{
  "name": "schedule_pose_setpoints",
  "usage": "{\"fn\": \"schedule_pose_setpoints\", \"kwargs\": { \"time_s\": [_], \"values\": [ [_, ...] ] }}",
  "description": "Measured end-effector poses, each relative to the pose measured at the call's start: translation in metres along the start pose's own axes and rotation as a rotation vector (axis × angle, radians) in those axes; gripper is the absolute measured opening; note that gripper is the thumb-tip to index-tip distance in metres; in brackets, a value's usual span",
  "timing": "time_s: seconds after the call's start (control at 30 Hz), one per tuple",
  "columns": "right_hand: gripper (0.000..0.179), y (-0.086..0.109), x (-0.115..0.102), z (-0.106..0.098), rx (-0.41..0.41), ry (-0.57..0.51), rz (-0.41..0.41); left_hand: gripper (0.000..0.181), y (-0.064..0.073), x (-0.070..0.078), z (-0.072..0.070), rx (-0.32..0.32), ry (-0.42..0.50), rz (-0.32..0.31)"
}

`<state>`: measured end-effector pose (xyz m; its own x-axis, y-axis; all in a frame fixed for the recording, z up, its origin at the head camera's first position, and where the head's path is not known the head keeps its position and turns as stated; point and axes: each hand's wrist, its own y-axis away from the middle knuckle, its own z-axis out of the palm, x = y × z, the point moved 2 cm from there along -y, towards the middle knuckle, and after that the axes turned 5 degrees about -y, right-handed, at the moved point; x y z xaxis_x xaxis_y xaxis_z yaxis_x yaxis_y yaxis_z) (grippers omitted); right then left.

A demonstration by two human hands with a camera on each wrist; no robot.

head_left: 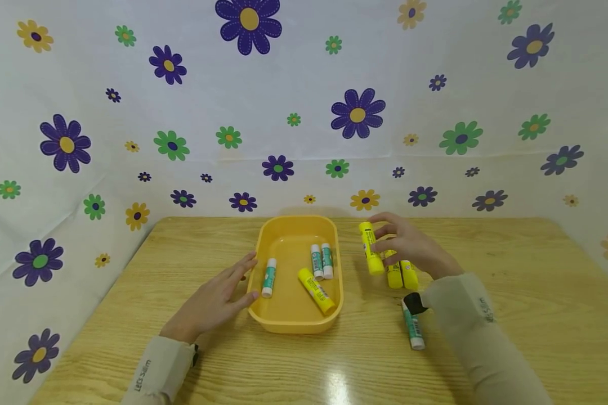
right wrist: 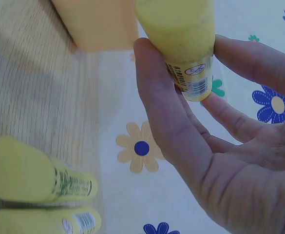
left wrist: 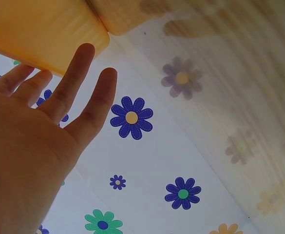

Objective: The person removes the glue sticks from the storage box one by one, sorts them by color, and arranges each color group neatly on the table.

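My right hand (head_left: 407, 243) pinches a yellow glue stick (head_left: 371, 247) between thumb and fingers, held above the table right of the yellow tray (head_left: 296, 326). In the right wrist view the same glue stick (right wrist: 186, 48) is gripped near its middle. The left hand (head_left: 215, 298) has its fingers extended against the tray's left side; in the left wrist view those fingers (left wrist: 74, 78) reach toward the tray's wall. Inside the tray lie a yellow glue stick (head_left: 316, 291), a white-and-teal glue stick (head_left: 269, 278) at left and two more side by side, such as this teal one (head_left: 317, 262).
Two yellow glue sticks (head_left: 409, 275) lie side by side on the wooden table (head_left: 208, 365), under the right hand. Nearer the front, a white-and-teal glue stick (head_left: 414, 326) lies by the right sleeve. A flower-patterned white sheet (head_left: 294, 84) hangs behind the table.
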<state>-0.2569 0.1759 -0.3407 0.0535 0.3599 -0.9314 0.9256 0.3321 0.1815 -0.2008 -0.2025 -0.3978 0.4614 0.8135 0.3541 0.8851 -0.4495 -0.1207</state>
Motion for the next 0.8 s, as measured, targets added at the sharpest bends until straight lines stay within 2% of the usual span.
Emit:
{"fn": "schedule_pose_setpoints", "kwargs": {
  "time_s": [0.27, 0.53, 0.8],
  "values": [
    [0.067, 0.007, 0.009, -0.016, 0.01, 0.001, -0.019, 0.069, 0.001, -0.001, 0.0, 0.003, 0.006, 0.003],
    [0.068, 0.012, 0.017, -0.031, 0.043, 0.002, 0.002, 0.07, 0.0, -0.001, 0.001, 0.007, -0.005, 0.004],
    [0.071, 0.018, 0.034, -0.048, 0.05, 0.011, 0.013, 0.069, 0.0, -0.001, 0.0, 0.006, -0.01, 0.005]
  ]
}}
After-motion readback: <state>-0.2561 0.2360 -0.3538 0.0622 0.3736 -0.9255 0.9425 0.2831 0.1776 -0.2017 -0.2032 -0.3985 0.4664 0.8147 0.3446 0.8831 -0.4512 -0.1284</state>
